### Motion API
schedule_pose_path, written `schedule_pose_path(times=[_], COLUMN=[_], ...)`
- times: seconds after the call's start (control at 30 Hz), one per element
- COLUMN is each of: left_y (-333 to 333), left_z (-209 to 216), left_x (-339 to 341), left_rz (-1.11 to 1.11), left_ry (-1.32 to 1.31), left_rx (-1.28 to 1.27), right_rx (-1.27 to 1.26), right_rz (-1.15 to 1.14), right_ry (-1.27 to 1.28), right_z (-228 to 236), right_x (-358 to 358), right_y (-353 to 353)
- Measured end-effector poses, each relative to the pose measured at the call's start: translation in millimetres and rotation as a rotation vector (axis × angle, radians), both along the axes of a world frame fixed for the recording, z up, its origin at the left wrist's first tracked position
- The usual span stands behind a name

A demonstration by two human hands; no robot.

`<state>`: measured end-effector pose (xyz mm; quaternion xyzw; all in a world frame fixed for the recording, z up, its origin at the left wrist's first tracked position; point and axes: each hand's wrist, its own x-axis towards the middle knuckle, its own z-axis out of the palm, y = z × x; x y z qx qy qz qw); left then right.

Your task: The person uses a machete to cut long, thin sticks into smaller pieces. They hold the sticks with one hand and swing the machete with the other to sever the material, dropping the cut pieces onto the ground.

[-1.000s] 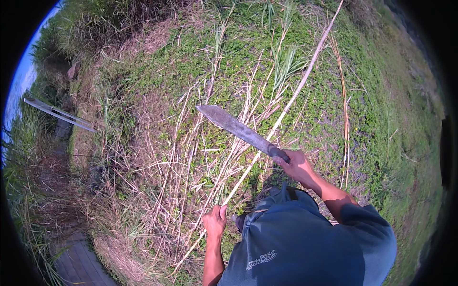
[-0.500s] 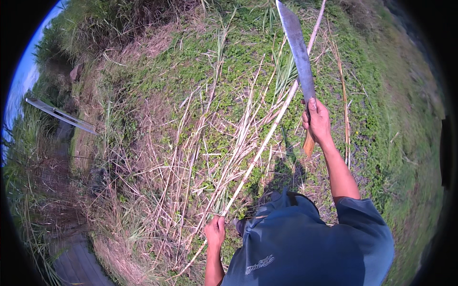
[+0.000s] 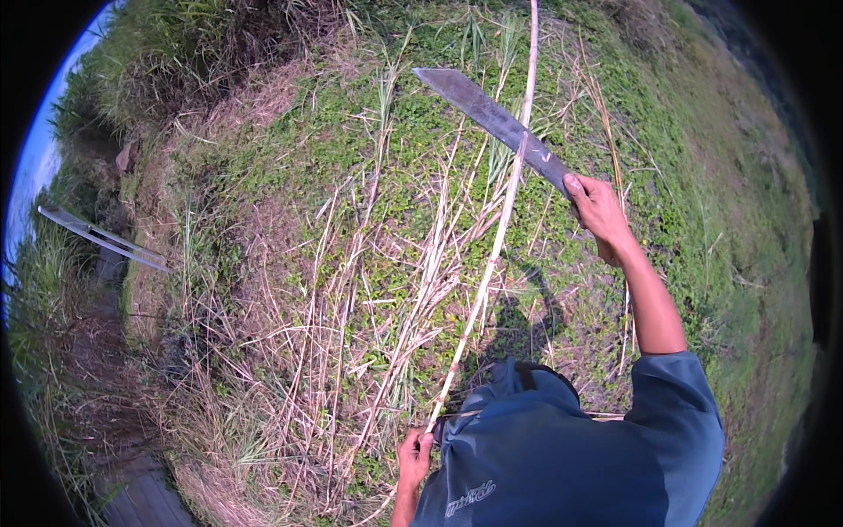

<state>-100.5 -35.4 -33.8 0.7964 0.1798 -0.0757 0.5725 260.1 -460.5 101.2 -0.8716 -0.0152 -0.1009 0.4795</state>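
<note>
The right hand (image 3: pixel 597 215), fingers clamped round the machete (image 3: pixel 492 119), has swung it leftward; it now crosses the pale stalk (image 3: pixel 492 255) beyond those fingers, seemingly in working position, contact unclear. The left hand (image 3: pixel 413 458) closes its fingers on the stalk, which stretches ahead of them.

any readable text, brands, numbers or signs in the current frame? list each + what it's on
None that I can read out.
Blue T-shirt: small pale script lettering, too small and distorted to read.
Machete: small pale mark on the blade near the right hand; can't tell if it's lettering.
</note>
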Motion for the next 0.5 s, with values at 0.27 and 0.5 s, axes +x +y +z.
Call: schedule_pose_path(times=[0.27, 0.5], left_y=[-13, -40], left_z=[-3, 2], left_x=[16, 50], left_rz=[-0.105, -0.201], left_ry=[0.003, 0.02], left_rx=[-0.04, 0.085], right_rx=[0.119, 0.118], right_rz=[0.162, 0.108], right_ry=[0.34, 0.246], right_z=[-18, 1], right_x=[-61, -48], right_y=[20, 2])
